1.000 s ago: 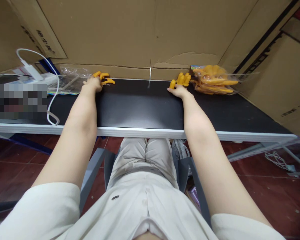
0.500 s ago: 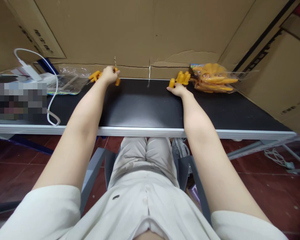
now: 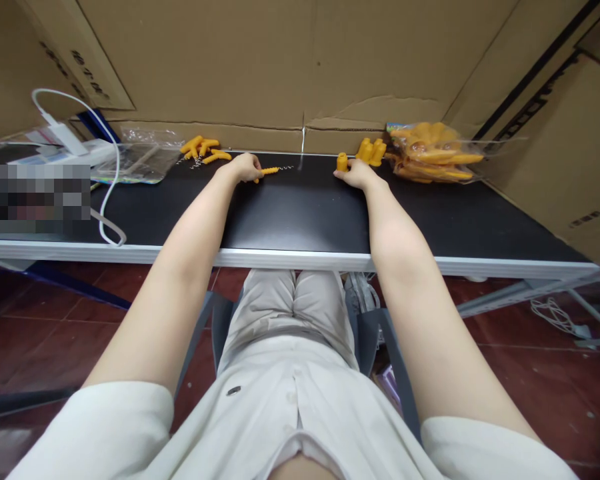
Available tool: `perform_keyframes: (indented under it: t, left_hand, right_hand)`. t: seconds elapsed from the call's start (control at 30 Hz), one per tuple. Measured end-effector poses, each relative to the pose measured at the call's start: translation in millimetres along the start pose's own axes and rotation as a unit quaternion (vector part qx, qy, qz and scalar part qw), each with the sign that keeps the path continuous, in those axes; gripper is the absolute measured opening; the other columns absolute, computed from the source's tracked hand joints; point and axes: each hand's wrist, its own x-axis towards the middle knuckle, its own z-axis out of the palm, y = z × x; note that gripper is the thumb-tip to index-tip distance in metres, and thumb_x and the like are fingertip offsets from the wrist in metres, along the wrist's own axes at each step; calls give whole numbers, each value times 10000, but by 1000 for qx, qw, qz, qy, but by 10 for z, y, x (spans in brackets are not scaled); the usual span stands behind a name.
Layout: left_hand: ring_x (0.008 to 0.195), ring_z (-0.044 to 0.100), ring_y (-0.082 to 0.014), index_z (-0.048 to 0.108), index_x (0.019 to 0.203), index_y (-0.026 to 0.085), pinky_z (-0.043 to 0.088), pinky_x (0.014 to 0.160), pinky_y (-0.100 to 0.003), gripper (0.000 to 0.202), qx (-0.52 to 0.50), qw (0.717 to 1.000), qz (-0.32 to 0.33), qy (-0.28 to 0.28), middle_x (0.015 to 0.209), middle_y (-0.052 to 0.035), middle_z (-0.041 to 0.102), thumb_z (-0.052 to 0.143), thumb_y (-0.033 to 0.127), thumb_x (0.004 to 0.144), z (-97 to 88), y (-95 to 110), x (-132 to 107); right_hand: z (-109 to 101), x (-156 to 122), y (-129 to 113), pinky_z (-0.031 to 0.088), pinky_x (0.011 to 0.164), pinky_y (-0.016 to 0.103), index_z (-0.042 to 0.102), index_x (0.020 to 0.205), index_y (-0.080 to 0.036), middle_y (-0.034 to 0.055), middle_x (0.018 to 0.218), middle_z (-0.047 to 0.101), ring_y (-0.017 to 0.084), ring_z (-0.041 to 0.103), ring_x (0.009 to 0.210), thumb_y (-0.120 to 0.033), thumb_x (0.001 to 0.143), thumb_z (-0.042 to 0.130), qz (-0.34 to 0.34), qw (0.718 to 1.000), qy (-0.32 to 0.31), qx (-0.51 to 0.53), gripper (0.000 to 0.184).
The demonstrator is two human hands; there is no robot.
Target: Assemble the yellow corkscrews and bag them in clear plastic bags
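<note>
The left hand (image 3: pixel 248 167) grips a yellow, spiral-tipped metal corkscrew (image 3: pixel 271 171); the right hand (image 3: pixel 356 175) clasps an upright yellow plastic cylinder (image 3: pixel 342 161) at a black counter (image 3: pixel 293 217).

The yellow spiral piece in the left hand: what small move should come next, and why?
Probably ease the yellow spiral piece toward the yellow cylinder in the right hand: the left hand grips its yellow end, its thin spiral tip points that way, and a gap separates the two.
</note>
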Motion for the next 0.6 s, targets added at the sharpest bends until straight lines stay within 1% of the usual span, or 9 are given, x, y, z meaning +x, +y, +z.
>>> perform_keyframes:
  t: [0.07, 0.1, 0.2, 0.27, 0.3, 0.4, 0.47, 0.6]
  left_hand:
    - [1117, 746, -308, 797, 1091, 214, 605, 1020, -393, 271, -2, 999, 6, 37, 1058, -111, 826, 745, 275, 832, 50, -18, -26]
    - [1150, 735, -306, 793, 1123, 204, 593, 1055, -388, 294, -3, 999, 11, 45, 1108, -122, 826, 736, 260, 840, 70, -23, -37]
    - [1249, 719, -318, 772, 1255, 186, 568, 1125, -397, 401, 8, 999, 11, 49, 1303, -156, 795, 725, 252, 862, 97, -30, -49]
    - [1315, 706, -356, 750, 1343, 174, 552, 1160, -435, 485, 27, 998, -1, 59, 1425, -191, 746, 737, 280, 871, 99, -31, -43]
    - [1333, 703, -378, 744, 1370, 171, 547, 1168, -457, 510, 35, 997, -6, 62, 1450, -204, 732, 743, 302, 876, 99, -31, -39]
    - [1301, 719, -408, 769, 1354, 185, 552, 1151, -492, 488, 45, 998, 11, 48, 1395, -201, 765, 732, 365, 902, 101, -35, -37]
    - [1269, 727, -389, 792, 1322, 204, 554, 1133, -463, 453, 48, 997, 35, 43, 1349, -177, 788, 720, 394, 917, 105, -38, -51]
    - [1253, 713, -338, 806, 1307, 219, 535, 1114, -383, 436, 41, 995, 73, 57, 1298, -139, 798, 720, 409, 924, 114, -33, -93]
  right_hand:
    - [-49, -37, -72, 565, 1175, 482, 769, 1282, -134, 184, 1326, 796, 350, 755, 1299, -227, 981, 743, 16, 1000, -19, -3, 317]
    - [-74, -57, -119, 555, 1190, 467, 761, 1313, -122, 187, 1352, 789, 343, 746, 1322, -200, 973, 745, 14, 1000, -22, -7, 349]
    - [-119, -88, -249, 540, 1213, 479, 755, 1338, -143, 163, 1380, 785, 341, 729, 1351, -155, 923, 787, -1, 1000, -13, -13, 416]
    - [-120, -82, -301, 547, 1203, 471, 761, 1310, -161, 156, 1369, 784, 337, 728, 1335, -154, 902, 808, 0, 1000, -10, -13, 411]
    - [-115, -76, -316, 552, 1190, 458, 763, 1293, -162, 159, 1356, 782, 334, 730, 1315, -158, 895, 813, 0, 1000, -10, -12, 400]
    - [-92, -60, -341, 564, 1146, 441, 766, 1231, -177, 146, 1295, 779, 324, 729, 1242, -169, 876, 816, -8, 1000, -9, -9, 358]
    - [-77, -55, -353, 572, 1120, 440, 766, 1192, -194, 126, 1246, 779, 318, 727, 1196, -164, 861, 816, -10, 1000, -6, -10, 335]
    - [-58, -38, -383, 585, 1094, 431, 769, 1166, -210, 101, 1201, 779, 305, 726, 1159, -156, 838, 817, -34, 999, -16, -9, 335]
